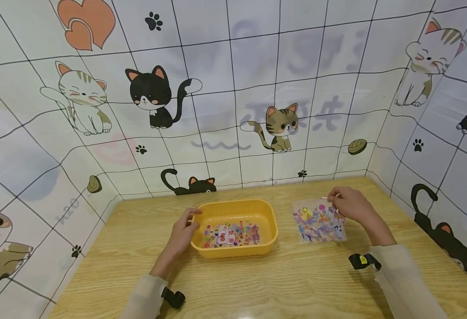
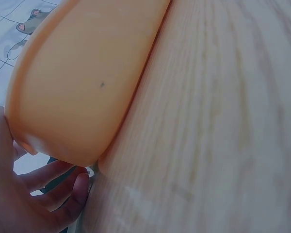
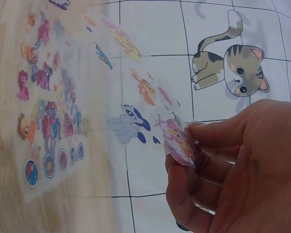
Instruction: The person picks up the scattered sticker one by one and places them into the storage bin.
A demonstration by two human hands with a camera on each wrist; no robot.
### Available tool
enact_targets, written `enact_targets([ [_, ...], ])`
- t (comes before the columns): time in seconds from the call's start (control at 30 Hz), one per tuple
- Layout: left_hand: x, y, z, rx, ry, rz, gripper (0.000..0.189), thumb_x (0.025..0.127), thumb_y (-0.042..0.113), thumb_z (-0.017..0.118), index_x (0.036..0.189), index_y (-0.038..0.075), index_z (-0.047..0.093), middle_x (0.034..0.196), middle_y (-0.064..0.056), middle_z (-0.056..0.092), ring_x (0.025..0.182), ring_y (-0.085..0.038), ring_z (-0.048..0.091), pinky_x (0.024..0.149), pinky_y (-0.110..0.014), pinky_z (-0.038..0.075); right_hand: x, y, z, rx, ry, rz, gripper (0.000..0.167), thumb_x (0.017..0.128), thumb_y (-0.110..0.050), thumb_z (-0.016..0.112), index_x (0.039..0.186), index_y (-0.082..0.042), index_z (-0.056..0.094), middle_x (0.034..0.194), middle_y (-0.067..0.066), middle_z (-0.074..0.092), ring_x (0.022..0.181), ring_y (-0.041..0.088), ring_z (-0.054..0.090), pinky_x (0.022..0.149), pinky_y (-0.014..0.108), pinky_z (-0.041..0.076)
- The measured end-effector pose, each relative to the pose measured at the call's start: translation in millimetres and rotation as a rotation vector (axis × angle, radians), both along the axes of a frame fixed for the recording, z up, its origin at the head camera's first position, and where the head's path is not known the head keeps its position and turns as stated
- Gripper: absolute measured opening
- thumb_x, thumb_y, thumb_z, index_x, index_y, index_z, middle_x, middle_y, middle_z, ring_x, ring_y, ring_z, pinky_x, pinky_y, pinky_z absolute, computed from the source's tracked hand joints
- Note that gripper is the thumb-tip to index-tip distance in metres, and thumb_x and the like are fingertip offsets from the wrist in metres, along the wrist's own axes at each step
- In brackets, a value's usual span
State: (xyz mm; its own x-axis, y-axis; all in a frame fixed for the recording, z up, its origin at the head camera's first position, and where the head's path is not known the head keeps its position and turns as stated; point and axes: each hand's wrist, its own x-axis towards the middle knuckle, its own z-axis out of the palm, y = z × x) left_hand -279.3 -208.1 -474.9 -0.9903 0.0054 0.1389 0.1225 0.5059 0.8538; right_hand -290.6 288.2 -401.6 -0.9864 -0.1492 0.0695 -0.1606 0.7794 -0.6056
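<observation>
Right grip [image 1: 350, 204] pinches the clear sticker sheet [image 1: 318, 221] by its top, near the counter's [image 1: 285, 279] back right corner; left grip [image 1: 182, 232] lightly holds the yellow tub's [image 1: 237, 251] rim. That small pinch might slip, dropping the sheet

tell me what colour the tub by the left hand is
The tub is plain orange-yellow, seen best in the head view.

On table [image 1: 257, 283] before wall covering [image 1: 217, 106]: 1 basin [image 1: 235, 252], stickers [image 1: 226, 235] inside, left hand [image 1: 183, 230] at its left rim. To basin's right: 1 sticker sheet [image 1: 320, 220], right hand [image 1: 351, 205] at its far right corner.
</observation>
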Motion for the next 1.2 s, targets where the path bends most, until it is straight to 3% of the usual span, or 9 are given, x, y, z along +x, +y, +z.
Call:
enact_targets([
  [0.37, -0.1, -0.4, -1.4, -0.008, -0.003, 0.0, 0.032, 0.099, 0.01, 0.055, 0.13, 0.016, 0.061, 0.144, -0.012, 0.058, 0.12, -0.033, 0.06, 0.094, -0.042, 0.054, 6.3, -7, 12.5, 0.04, 0.039, -0.04, 0.033, 0.108, -0.023, 0.047, 0.12, 0.003, 0.065, 0.08, 0.007, 0.066, 0.059, 0.018, 0.053, 0.052, 0.033, 0.041],
  [0.77, -0.9, -0.6, -2.1, -0.001, 0.006, 0.0, 0.032, 0.099, 0.009, 0.055, 0.13, 0.017, 0.062, 0.14, -0.012, 0.061, 0.111, -0.03, 0.062, 0.088, -0.036, 0.054, 12.7, -9, 24.0, 0.043, 0.112, -0.047, 0.034, 0.11, -0.026, 0.044, 0.118, -0.001, 0.065, 0.074, 0.005, 0.063, 0.055, 0.018, 0.052, 0.048, 0.032, 0.038],
  [1.2, -0.5, 0.4, -1.4, 0.004, 0.005, 0.0, 0.032, 0.099, 0.009, 0.055, 0.13, 0.016, 0.061, 0.14, -0.014, 0.061, 0.11, -0.03, 0.064, 0.088, -0.037, 0.056, 19.8, -14, 35.2, 0.032, 0.133, -0.081, 0.038, 0.111, -0.028, 0.041, 0.125, 0.001, 0.063, 0.073, 0.005, 0.063, 0.059, 0.022, 0.061, 0.048, 0.033, 0.039],
])
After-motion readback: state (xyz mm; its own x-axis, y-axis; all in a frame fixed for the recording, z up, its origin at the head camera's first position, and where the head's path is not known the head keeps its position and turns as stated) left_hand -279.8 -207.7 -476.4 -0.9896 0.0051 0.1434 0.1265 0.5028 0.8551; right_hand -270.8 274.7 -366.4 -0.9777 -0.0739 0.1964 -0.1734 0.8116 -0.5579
